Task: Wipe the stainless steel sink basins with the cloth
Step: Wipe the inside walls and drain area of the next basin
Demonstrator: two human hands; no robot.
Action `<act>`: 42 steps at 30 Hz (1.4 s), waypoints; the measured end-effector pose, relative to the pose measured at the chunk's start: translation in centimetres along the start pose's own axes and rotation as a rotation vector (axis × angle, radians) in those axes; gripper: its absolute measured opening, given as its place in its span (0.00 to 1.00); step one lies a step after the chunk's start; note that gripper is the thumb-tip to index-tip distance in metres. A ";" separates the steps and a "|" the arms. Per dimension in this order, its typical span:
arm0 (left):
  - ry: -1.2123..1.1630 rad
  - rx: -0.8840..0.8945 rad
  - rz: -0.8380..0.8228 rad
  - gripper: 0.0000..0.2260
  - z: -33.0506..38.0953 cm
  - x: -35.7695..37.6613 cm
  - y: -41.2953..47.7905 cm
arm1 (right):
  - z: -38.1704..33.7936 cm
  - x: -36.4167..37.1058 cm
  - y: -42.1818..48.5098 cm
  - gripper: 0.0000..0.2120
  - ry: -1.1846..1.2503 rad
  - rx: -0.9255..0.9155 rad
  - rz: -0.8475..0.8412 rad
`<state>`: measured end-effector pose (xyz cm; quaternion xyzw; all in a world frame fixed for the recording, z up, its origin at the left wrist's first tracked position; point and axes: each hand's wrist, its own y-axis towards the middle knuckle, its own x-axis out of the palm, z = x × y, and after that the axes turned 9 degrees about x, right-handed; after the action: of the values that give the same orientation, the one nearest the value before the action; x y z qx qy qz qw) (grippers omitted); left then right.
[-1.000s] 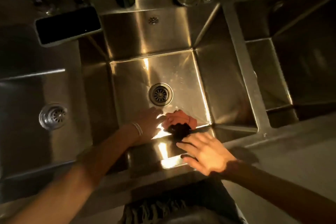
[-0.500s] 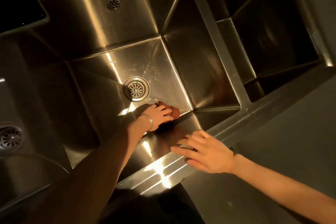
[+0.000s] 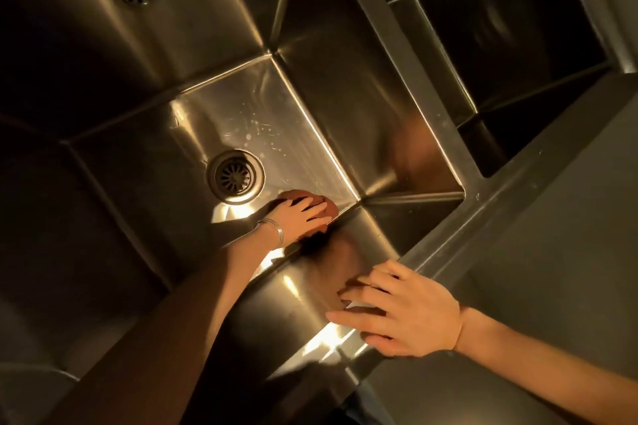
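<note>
Two basins [image 3: 345,121]: left hand [image 3: 297,217] presses one cloth [image 3: 326,205]; right hand [image 3: 411,314] spread flat

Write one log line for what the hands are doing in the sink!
left hand: pressing cloth on basin floor beside drain | right hand: flat on sink front rim, empty

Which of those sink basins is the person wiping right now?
The middle basin, the lit one with the round drain. The left hand presses the reddish cloth on its floor; the right basin is dark.
</note>
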<state>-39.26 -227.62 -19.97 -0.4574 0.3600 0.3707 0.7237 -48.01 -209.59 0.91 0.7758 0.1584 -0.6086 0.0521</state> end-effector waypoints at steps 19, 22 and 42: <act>-0.162 0.301 0.948 0.20 4.3 -13.6 3.8 | -0.2 0.2 0.0 0.22 0.052 0.046 0.004; -0.346 0.135 0.609 0.24 4.6 -12.9 3.9 | -0.3 0.3 0.0 0.22 0.053 0.054 0.012; -0.067 0.061 0.131 0.17 2.0 -4.0 6.0 | -0.3 -0.1 0.0 0.23 0.023 0.033 -0.064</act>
<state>-45.95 -224.72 -18.22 -0.3977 0.3758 0.4214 0.7232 -47.72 -209.52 1.13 0.7779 0.1738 -0.6036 0.0180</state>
